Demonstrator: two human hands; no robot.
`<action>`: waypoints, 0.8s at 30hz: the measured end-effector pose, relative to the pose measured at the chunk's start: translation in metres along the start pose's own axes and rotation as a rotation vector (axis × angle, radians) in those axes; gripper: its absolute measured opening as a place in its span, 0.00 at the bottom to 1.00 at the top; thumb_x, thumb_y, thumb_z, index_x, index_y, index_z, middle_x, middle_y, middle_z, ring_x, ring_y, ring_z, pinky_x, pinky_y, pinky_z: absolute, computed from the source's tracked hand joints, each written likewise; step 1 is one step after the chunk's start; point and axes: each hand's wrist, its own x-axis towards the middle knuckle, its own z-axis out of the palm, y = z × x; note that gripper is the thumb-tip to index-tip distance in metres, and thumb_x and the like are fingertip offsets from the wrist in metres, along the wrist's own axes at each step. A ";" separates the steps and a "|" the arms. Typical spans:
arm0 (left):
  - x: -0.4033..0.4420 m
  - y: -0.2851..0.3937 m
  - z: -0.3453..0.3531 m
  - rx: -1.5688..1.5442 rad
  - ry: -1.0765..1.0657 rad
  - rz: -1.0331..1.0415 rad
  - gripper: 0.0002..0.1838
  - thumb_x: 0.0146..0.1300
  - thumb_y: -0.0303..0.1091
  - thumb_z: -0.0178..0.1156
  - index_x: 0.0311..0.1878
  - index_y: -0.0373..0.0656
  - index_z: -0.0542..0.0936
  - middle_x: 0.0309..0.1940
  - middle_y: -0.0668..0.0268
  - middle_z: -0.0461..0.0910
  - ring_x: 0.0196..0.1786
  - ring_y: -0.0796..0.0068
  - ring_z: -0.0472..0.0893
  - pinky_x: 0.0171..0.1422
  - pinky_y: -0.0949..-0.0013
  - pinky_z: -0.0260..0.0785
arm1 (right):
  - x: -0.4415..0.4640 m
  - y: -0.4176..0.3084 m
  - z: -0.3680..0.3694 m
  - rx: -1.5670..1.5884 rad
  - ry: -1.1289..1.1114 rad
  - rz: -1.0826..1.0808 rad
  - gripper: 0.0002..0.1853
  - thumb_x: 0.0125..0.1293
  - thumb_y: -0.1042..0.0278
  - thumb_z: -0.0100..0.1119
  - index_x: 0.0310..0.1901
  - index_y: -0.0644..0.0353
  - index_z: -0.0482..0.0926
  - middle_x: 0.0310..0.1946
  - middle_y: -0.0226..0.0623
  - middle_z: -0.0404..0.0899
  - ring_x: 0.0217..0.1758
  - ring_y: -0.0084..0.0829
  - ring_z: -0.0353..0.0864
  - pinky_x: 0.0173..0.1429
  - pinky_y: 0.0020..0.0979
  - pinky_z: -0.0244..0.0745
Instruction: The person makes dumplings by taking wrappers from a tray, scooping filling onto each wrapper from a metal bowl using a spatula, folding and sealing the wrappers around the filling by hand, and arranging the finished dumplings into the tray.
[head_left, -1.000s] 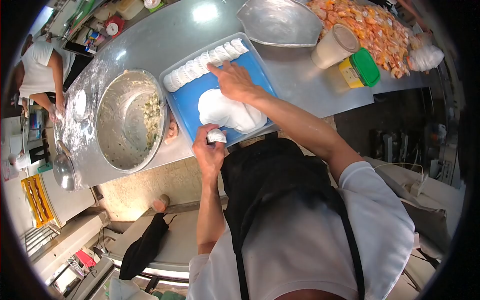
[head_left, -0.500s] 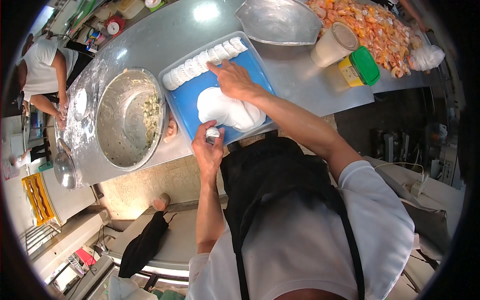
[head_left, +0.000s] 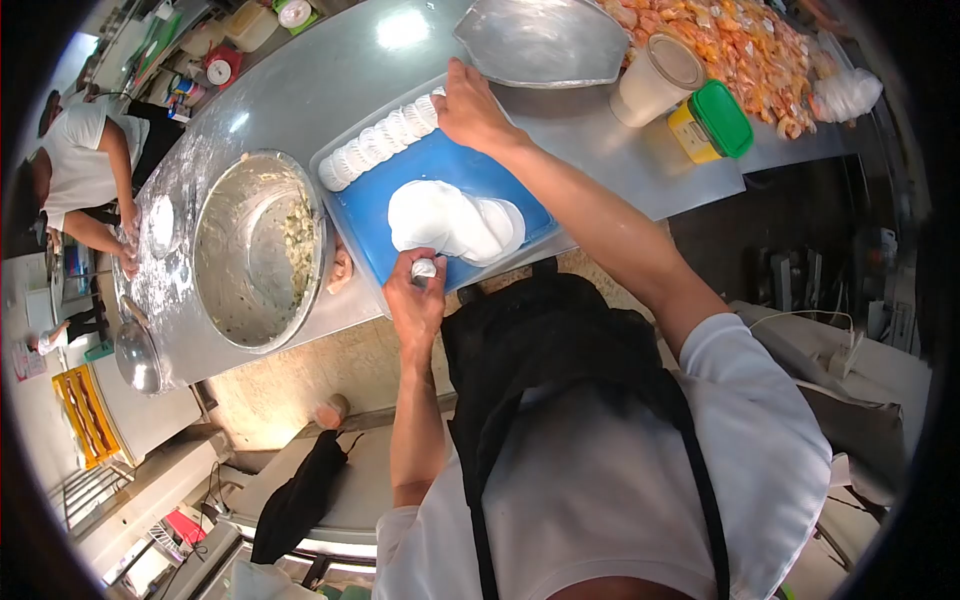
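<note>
A blue-bottomed clear plastic tray (head_left: 370, 205) lies in front of me on the steel table. Along its far side runs a row of white pleated dumplings (head_left: 375, 145), packed tightly together. My right hand (head_left: 475, 110) is at the row's right end, fingers bent round it and hiding the last pieces. Near the tray's middle rests an overlapping pile of thin white dough rounds (head_left: 435, 215). My left hand (head_left: 412, 300) is closed at the tray's near edge. Between its thumb and fingers is a small round pale thing (head_left: 423, 269), too small to identify.
A big steel bowl (head_left: 215, 290) with pale green-flecked filling stands left of the tray. Beyond are a metal pan (head_left: 540, 40), a beige tub (head_left: 655, 80), a green-lidded container (head_left: 715, 120) and a heap of orange pieces (head_left: 760, 55). Another person (head_left: 85, 160) works at left on the floured tabletop.
My right hand has moved away from me and right, from the row's middle to its right end. My left hand stays at the near edge with the small pale thing.
</note>
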 end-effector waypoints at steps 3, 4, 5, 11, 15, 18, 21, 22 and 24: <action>-0.001 0.000 0.001 0.000 0.003 0.014 0.10 0.65 0.32 0.70 0.43 0.36 0.82 0.29 0.65 0.82 0.33 0.79 0.75 0.39 0.72 0.70 | 0.007 0.005 0.006 -0.019 0.012 0.041 0.36 0.75 0.62 0.55 0.72 0.80 0.53 0.70 0.70 0.62 0.75 0.63 0.63 0.77 0.47 0.63; -0.001 0.000 0.002 -0.012 0.011 0.030 0.10 0.65 0.32 0.70 0.43 0.35 0.82 0.30 0.65 0.82 0.33 0.79 0.76 0.39 0.72 0.70 | 0.010 0.006 0.005 0.004 -0.035 0.104 0.36 0.75 0.62 0.55 0.72 0.80 0.53 0.70 0.70 0.62 0.75 0.62 0.64 0.77 0.46 0.63; -0.002 0.000 0.002 -0.024 0.020 0.046 0.10 0.65 0.32 0.70 0.43 0.35 0.82 0.30 0.65 0.83 0.33 0.79 0.76 0.39 0.72 0.70 | 0.013 0.007 0.004 0.027 -0.082 0.168 0.36 0.75 0.62 0.55 0.71 0.80 0.53 0.70 0.71 0.63 0.75 0.61 0.65 0.77 0.46 0.63; -0.002 -0.004 0.003 -0.051 0.019 0.040 0.09 0.65 0.30 0.70 0.43 0.35 0.82 0.32 0.64 0.83 0.34 0.79 0.76 0.40 0.72 0.70 | 0.022 0.009 0.016 0.036 -0.003 0.232 0.29 0.71 0.65 0.59 0.64 0.73 0.57 0.60 0.67 0.73 0.67 0.59 0.74 0.70 0.50 0.70; -0.003 -0.005 0.001 -0.055 0.013 0.028 0.09 0.65 0.30 0.69 0.43 0.35 0.82 0.31 0.65 0.82 0.34 0.80 0.75 0.39 0.72 0.69 | 0.023 0.005 0.018 -0.005 0.034 0.241 0.29 0.71 0.65 0.59 0.64 0.73 0.57 0.58 0.66 0.75 0.66 0.59 0.75 0.68 0.51 0.71; -0.004 -0.005 0.000 -0.075 0.019 0.016 0.09 0.65 0.30 0.69 0.43 0.35 0.82 0.31 0.66 0.82 0.34 0.80 0.75 0.38 0.73 0.69 | 0.023 0.003 0.016 0.001 0.010 0.248 0.29 0.71 0.65 0.59 0.64 0.72 0.58 0.56 0.64 0.78 0.63 0.59 0.78 0.67 0.51 0.72; -0.004 -0.004 0.001 -0.071 0.023 0.016 0.09 0.65 0.29 0.69 0.43 0.35 0.82 0.30 0.66 0.81 0.33 0.80 0.75 0.38 0.73 0.68 | 0.023 0.007 0.020 0.022 0.058 0.225 0.29 0.70 0.65 0.60 0.65 0.72 0.59 0.55 0.63 0.80 0.62 0.59 0.79 0.67 0.51 0.72; -0.003 -0.001 0.001 -0.056 0.024 0.027 0.09 0.65 0.29 0.69 0.43 0.35 0.82 0.29 0.65 0.81 0.33 0.80 0.75 0.38 0.73 0.68 | 0.023 0.007 0.021 0.021 0.059 0.226 0.29 0.70 0.65 0.60 0.65 0.72 0.59 0.56 0.64 0.80 0.63 0.59 0.79 0.67 0.51 0.72; -0.003 -0.001 0.001 -0.040 0.026 0.042 0.09 0.65 0.29 0.69 0.43 0.35 0.82 0.29 0.65 0.81 0.33 0.80 0.75 0.37 0.73 0.68 | 0.023 0.006 0.023 0.019 0.062 0.230 0.29 0.70 0.66 0.60 0.65 0.72 0.60 0.56 0.64 0.79 0.63 0.59 0.78 0.68 0.50 0.72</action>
